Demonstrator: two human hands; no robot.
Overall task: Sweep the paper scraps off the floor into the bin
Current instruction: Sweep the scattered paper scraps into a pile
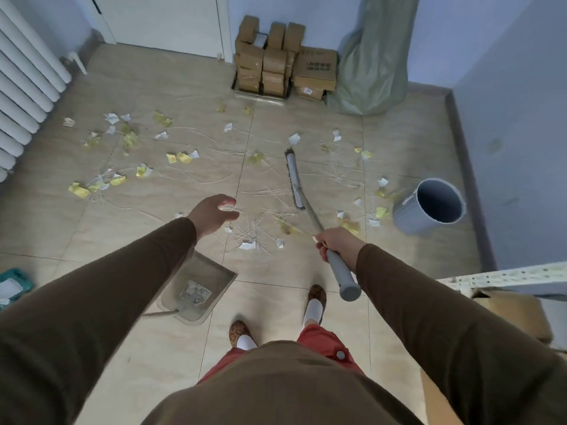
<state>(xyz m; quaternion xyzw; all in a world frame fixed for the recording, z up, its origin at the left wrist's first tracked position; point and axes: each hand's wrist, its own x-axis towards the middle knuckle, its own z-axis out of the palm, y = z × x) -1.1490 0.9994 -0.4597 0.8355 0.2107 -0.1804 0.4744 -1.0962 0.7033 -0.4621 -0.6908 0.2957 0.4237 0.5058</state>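
The left sleeve (101, 289) hides the dustpan (199, 289) handle, perhaps wholly.

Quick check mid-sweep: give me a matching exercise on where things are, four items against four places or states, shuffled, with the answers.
Things:
1. broom
2. bin
3. dustpan
4. left hand

Places or states:
A. on the floor near the person's feet, under the left arm
B. open and empty, held out over the floor
C. handle gripped in the right hand, head among the paper scraps
D. by the right wall, tilted, nothing visible inside

Pairs: 1-C, 2-D, 3-A, 4-B
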